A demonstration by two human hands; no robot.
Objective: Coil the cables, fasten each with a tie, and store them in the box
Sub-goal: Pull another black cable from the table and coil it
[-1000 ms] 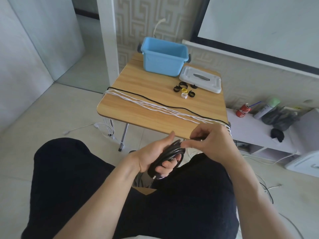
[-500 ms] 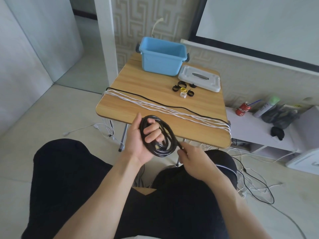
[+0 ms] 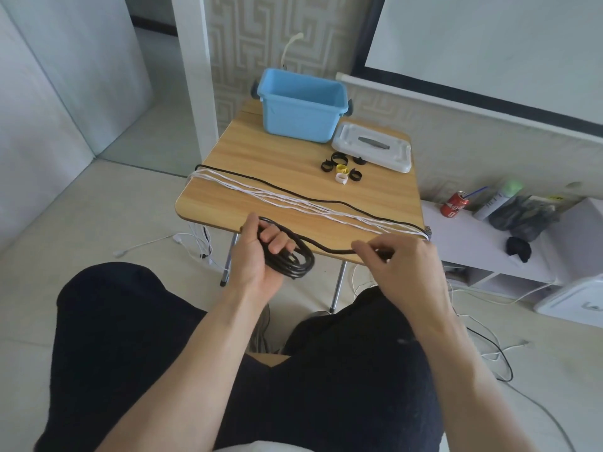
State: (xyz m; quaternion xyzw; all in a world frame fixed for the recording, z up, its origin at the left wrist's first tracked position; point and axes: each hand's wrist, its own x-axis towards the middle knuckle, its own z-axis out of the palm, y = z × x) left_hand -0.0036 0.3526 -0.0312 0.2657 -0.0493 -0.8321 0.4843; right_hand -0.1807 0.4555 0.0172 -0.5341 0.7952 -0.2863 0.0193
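My left hand (image 3: 261, 256) grips a coil of black cable (image 3: 295, 261) at the near edge of the wooden table (image 3: 261, 151). A loose strand runs from the coil to my right hand (image 3: 401, 265), which pinches it to the right. Several white cables (image 3: 293, 200) and a thin black cable (image 3: 261, 182) lie stretched across the table. Several cable ties (image 3: 341, 169), black, yellow and white, sit near the back right. The open blue box (image 3: 300, 122) stands at the far edge, its white lid (image 3: 372, 151) beside it.
Cable ends hang off both table sides onto the floor (image 3: 146, 246). A low white shelf (image 3: 489, 252) on the right holds a red can (image 3: 454, 205), a spray bottle and dark items. My dark-clothed legs fill the foreground.
My right hand has moved up and to the right, drawing the black strand out along the table's near edge. The left hand with the coil has shifted slightly.
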